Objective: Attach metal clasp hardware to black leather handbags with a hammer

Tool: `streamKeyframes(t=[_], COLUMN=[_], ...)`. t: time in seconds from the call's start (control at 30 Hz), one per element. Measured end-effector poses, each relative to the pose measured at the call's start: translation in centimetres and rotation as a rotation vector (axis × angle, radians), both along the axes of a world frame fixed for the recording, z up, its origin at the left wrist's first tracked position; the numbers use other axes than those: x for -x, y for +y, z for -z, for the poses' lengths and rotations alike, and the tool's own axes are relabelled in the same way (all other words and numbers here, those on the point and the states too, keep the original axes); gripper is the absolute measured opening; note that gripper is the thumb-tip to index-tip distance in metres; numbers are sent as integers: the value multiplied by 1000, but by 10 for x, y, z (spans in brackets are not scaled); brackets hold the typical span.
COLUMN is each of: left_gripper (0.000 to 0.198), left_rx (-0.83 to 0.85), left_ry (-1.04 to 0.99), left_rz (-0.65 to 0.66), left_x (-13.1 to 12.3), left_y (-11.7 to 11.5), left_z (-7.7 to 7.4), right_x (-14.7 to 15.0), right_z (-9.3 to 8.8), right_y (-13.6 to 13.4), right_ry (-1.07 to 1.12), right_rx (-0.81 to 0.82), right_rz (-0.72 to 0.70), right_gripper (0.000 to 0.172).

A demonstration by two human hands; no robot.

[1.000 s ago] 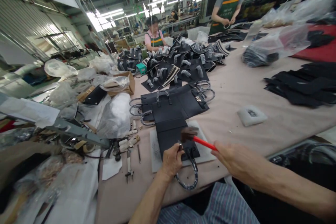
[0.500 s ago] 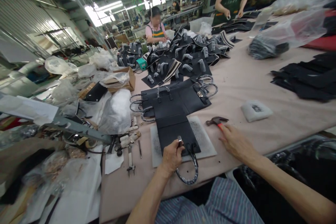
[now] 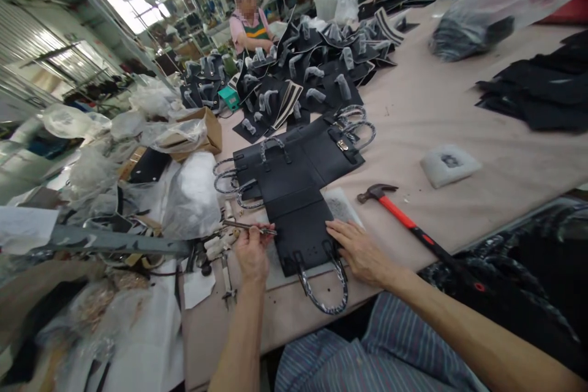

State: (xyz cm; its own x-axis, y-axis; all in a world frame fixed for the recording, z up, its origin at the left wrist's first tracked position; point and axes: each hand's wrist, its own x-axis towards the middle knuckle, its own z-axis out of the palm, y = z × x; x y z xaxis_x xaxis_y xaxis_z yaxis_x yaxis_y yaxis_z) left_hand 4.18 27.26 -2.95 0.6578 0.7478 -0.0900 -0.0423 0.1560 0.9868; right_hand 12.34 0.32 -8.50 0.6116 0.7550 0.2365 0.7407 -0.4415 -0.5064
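A black leather bag panel (image 3: 298, 226) with a braided, plastic-wrapped handle (image 3: 324, 311) at its near end lies flat in front of me. Its near flap rests on a pale slab (image 3: 344, 208). My left hand (image 3: 253, 254) is at the flap's left edge, closed around a slim metal rod (image 3: 241, 225) that looks like a punch. Small holes show in the leather near the handle. My right hand (image 3: 361, 251) lies on the flap's right edge, fingers stretched out. To its right a claw hammer (image 3: 404, 214) with a red and black handle rests on the table, touched by neither hand.
Beyond the panel is a heap of black bag pieces (image 3: 316, 67). Plastic bags (image 3: 193, 196) and a cardboard box (image 3: 209, 131) crowd the left. A white block (image 3: 450, 165) and a stack of black pieces (image 3: 537, 86) sit right. Two co-workers stand across the table.
My right hand has let go of the hammer and moved left onto the leather. My left hand has moved left from the flap's middle; the rod now shows in its fingers.
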Motion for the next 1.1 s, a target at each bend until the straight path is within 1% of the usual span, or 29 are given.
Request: streamKeyframes(t=[0.03, 0.1, 0.17, 0.2, 0.23, 0.3, 0.37, 0.47, 0.6, 0.67, 0.77, 0.83, 0.9, 0.97, 1.03, 1.1], left_gripper=[40, 33, 29, 28, 27, 24, 24, 26, 24, 22, 21, 22, 22, 26, 29, 27], left_rx=[-48, -290, -549, -640, -702, -770, -837, -899, -919, -904, -855, -806, -749, -682, -592, -499], left_ry=[59, 315, 595, 697, 771, 845, 907, 982, 1090, 1145, 1208, 1232, 1227, 1191, 1131, 1041], left_rz=[6, 74, 147, 170, 186, 189, 190, 187, 121, 104, 121, 136, 159, 197, 241, 272], left_x=[6, 22, 39, 47, 53, 61, 63, 62, 67, 71, 72, 69, 64, 59, 56, 53], left_y=[17, 46, 66, 72, 75, 75, 71, 66, 71, 76, 82, 86, 91, 95, 97, 94], left_z=[-2, -5, -5, -5, -4, -2, 0, 0, -5, -4, 1, 6, 9, 9, 5, -2], right_x=[0, 0, 0, 0, 0, -1, -2, -3, -4, -5, -5, -4, -2, -1, 0, 0], right_z=[-1, -1, 2, 5, 8, 15, 20, 22, 22, 24, 25, 22, 17, 11, 6, 3], right_y=[0, 1, 1, 1, 1, 0, 0, -1, -1, -1, -1, 0, 1, 1, 2, 3], right_ry=[-7, -26, -54, -69, -87, -121, -146, -170, -204, -206, -196, -182, -154, -113, -73, -42], right_rx=[1, 3, -6, -15, -26, -45, -52, -43, -27, -30, -29, -19, -4, 11, 22, 25], right_rz=[0, -2, -6, -6, -5, -2, -7, -11, -21, -24, -22, -18, -16, -15, -7, 5], right_gripper=[57, 56, 55, 54, 54, 52, 52, 53, 52, 53, 53, 52, 52, 53, 54, 55])
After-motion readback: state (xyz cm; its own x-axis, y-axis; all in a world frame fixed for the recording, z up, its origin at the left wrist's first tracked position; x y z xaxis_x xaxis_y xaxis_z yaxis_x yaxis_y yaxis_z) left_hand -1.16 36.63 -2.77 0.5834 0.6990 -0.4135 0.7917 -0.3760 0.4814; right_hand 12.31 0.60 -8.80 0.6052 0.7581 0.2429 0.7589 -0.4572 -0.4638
